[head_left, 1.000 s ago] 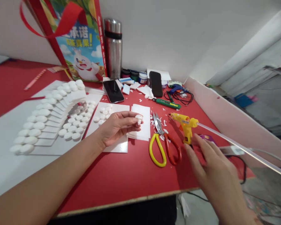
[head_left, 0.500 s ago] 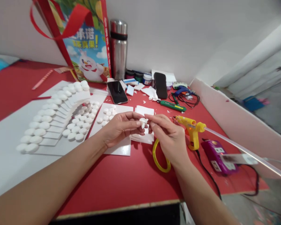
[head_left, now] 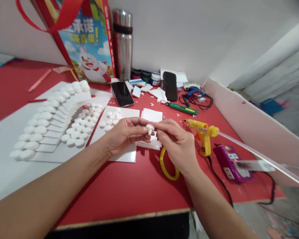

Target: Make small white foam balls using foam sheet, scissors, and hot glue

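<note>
A small white lump (head_left: 149, 129), soft-looking and uneven with a pointed lower end, is pinched in the fingertips of my left hand (head_left: 123, 134). From the other side my right hand (head_left: 180, 142) is closed, its thumb and forefinger meeting the lump's edge. The lump's exact kind does not show. Under my hands lie a white board (head_left: 124, 156) bearing several small white discs (head_left: 114, 117), and a stack of white paper pieces (head_left: 153, 115). A yellow ring (head_left: 169, 174) rests on the table beside my right wrist.
On the red table (head_left: 129, 196), a yellow glue gun (head_left: 203, 139) with a long clear stick stands right, near a purple power box (head_left: 231, 162). Rows of white discs (head_left: 37, 129) cover the left. Phones (head_left: 122, 94), a green cutter (head_left: 183, 108), a steel flask (head_left: 123, 46) and a bag (head_left: 87, 49) sit behind.
The view has shifted slightly, so most things sit a little further left and higher. Both hands stay at the white lump, which looks slightly turned between the fingers.
</note>
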`<state>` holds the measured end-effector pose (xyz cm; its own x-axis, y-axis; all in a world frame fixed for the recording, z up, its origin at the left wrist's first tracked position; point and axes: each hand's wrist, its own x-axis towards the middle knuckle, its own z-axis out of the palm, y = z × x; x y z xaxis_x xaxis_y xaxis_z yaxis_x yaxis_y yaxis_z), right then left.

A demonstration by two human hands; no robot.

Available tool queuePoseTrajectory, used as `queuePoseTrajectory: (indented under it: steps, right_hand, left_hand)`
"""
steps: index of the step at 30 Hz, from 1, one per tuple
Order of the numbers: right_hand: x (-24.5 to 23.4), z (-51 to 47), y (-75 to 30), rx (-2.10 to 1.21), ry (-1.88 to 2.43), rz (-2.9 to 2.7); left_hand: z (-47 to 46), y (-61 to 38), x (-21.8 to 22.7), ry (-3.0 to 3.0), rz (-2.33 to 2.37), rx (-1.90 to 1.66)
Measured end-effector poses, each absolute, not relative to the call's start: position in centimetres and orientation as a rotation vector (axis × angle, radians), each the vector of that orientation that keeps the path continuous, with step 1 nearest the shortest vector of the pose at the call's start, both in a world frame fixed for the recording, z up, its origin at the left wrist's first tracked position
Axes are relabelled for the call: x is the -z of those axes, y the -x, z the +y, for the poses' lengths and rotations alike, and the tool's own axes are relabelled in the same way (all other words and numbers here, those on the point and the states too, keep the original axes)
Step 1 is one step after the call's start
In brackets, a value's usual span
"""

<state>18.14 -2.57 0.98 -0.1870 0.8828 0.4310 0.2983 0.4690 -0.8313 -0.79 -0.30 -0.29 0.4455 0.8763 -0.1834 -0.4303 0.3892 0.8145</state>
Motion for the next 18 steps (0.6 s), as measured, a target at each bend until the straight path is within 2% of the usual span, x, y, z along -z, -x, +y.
queuePoseTrajectory:
  steps: [9, 15, 18]
  right_hand:
    - [-0.78, -2.62, -18.13, -0.585, 1.019, -1.814]
    - [-0.56, -2.62, -18.43, -0.306, 0.872, -1.964]
    - [-0.76, -2.78, -18.52, -0.303, 0.900, -1.947]
  left_hand:
    - [-0.16, 1.06, 0.51, -0.763, 0.691, -0.899]
    - [-0.07, 1.10, 0.78, -0.771, 0.709, -0.878]
    - [-0.06, 1.13, 0.81, -0.788, 0.710, -0.894]
